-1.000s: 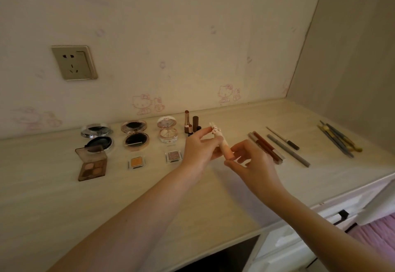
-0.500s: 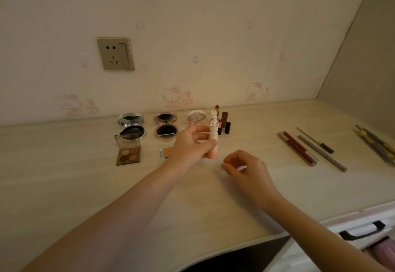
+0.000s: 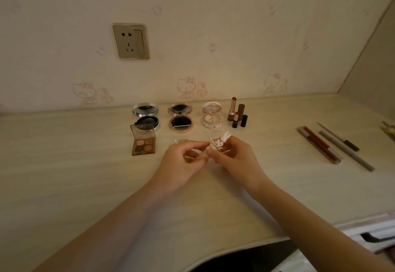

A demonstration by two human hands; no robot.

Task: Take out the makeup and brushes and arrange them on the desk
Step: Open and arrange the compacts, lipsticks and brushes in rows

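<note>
On my feed I have both hands meeting over the middle of the desk (image 3: pixel 85 175), just in front of the row of makeup. The left hand (image 3: pixel 183 161) pinches the lower, peach end of the rabbit-capped tube (image 3: pixel 223 142) between thumb and forefinger, and the right hand (image 3: pixel 237 158) has its fingers curled round the decorated cap end, so the tube is held off the surface between the two, tilted with the rabbit pointing up and away from me. Behind the hands, along the wall, I see three open compacts in a line: a silver compact (image 3: pixel 145 115), a rose-gold compact (image 3: pixel 180 117) and a white floral compact (image 3: pixel 212 114). An open eyeshadow palette (image 3: pixel 143 141) lies just before the silver one, touching it as far as I can tell. Right of the floral compact stands a close cluster of upright lipsticks (image 3: pixel 237 113). Well apart to the right lie slanted pencils (image 3: pixel 333 147) side by side, and brushes (image 3: pixel 389 130) show at the frame edge. A wall socket (image 3: pixel 130 41) sits above the compacts, and a drawer handle (image 3: pixel 376 237) shows at lower right
</note>
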